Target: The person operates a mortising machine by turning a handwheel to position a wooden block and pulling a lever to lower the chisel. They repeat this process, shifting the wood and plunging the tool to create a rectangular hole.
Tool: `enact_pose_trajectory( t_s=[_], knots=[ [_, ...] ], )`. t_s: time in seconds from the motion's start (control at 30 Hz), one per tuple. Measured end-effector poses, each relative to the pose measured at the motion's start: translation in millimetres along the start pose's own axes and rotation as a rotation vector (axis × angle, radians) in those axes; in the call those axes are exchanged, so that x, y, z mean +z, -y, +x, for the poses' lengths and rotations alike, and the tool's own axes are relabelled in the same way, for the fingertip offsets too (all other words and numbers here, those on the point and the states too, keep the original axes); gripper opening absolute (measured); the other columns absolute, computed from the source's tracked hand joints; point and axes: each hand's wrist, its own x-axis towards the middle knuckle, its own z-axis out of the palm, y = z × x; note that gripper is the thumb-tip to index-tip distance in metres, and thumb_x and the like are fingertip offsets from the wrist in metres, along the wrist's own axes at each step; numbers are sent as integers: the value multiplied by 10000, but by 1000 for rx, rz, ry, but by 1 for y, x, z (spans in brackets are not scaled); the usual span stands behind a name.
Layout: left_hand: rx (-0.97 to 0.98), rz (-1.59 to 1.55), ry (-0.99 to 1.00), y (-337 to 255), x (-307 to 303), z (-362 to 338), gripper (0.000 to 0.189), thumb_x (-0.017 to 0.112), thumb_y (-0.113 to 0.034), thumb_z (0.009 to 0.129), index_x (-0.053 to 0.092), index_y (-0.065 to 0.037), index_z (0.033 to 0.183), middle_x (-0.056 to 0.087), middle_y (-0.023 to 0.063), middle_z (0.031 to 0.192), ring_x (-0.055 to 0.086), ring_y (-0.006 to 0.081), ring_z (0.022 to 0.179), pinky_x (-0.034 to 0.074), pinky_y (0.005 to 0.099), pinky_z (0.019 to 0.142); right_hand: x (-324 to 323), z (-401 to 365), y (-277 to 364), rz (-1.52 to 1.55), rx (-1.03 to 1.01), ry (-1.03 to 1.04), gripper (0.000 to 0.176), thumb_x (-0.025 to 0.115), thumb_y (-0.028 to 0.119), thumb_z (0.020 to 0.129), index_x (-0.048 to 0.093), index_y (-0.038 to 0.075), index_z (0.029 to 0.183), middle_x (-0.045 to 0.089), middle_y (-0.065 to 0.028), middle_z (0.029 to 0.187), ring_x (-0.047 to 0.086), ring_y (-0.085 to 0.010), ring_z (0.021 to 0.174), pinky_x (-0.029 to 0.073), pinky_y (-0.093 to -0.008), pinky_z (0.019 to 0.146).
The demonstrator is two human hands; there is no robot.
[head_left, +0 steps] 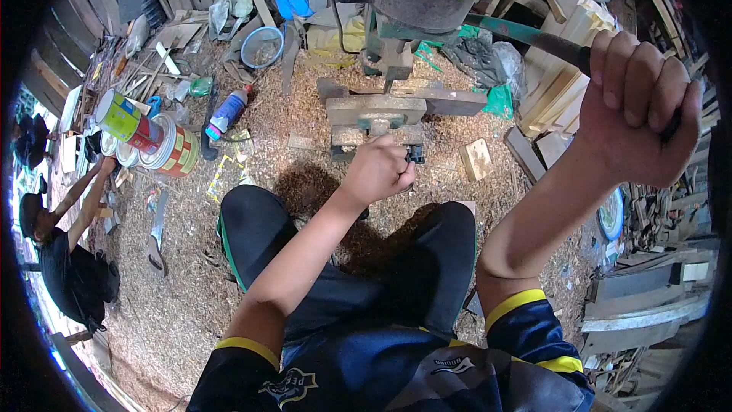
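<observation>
My right hand (637, 111) is closed around the dark grip of the long green lever (526, 33), raised at the upper right. The lever joins a floor-standing mortising machine (423, 0) at the top. Below the machine's head, a narrow chisel (391, 76) points down at a wooden workpiece (455, 101) lying across the vise (375, 134). My left hand (377, 172) is in a fist at the front of the vise, closed on a black clamp handle (415, 153) that sticks out beside the fingers.
Wood shavings cover the floor. A small wood block (476, 160) lies right of the vise. Stacked paint buckets (169, 149), a blue spray can (227, 113) and a handsaw (158, 230) are at left. Another person (69, 259) reaches toward the buckets. Boards (568, 80) stand at upper right.
</observation>
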Motion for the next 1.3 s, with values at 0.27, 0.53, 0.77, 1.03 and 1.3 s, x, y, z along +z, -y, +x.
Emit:
enact_pose_trajectory(
  t_s=[0.27, 0.53, 0.77, 1.03, 1.3],
  knots=[
    [0, 36, 0, 0, 4, -4, 326, 701, -253, 862, 666, -77, 589, 644, 26, 683, 637, 239, 788, 568, 407, 752, 0, -1, -1, 27, -3, -14, 402, 312, 305, 1089, 452, 175, 735, 387, 28, 625, 349, -142, 602, 332, -352, 679],
    [-3, 42, -2, 1, 3, -7, 342, 702, -222, 876, 640, -70, 575, 620, 39, 657, 608, 256, 756, 557, 417, 756, -27, 48, 3, 184, 172, 47, 413, 347, 266, 1065, 418, 185, 666, 373, 38, 586, 326, -150, 552, 327, -349, 638],
    [1, 29, -40, 5, 5, -6, 341, 694, -260, 885, 675, -82, 593, 646, 20, 676, 619, 238, 773, 561, 407, 803, 33, -20, -2, -57, -37, -241, 437, 383, 305, 1054, 418, 197, 632, 365, 25, 531, 317, -142, 512, 305, -346, 590],
    [-30, -13, 37, 5, 2, -8, 367, 671, -305, 911, 694, -71, 628, 672, 33, 725, 650, 234, 879, 557, 435, 877, 51, -49, -9, -85, -105, -373, 471, 436, 363, 1024, 431, 191, 585, 372, 23, 487, 329, -149, 480, 287, -344, 571],
    [-55, -52, -1, 7, 6, -11, 380, 654, -311, 925, 698, -33, 670, 681, 94, 776, 680, 317, 986, 526, 468, 942, 46, -32, 24, -88, 341, -218, 613, 394, 533, 1032, 509, 160, 560, 426, 0, 476, 412, -184, 500, 400, -442, 900]
  ],
)
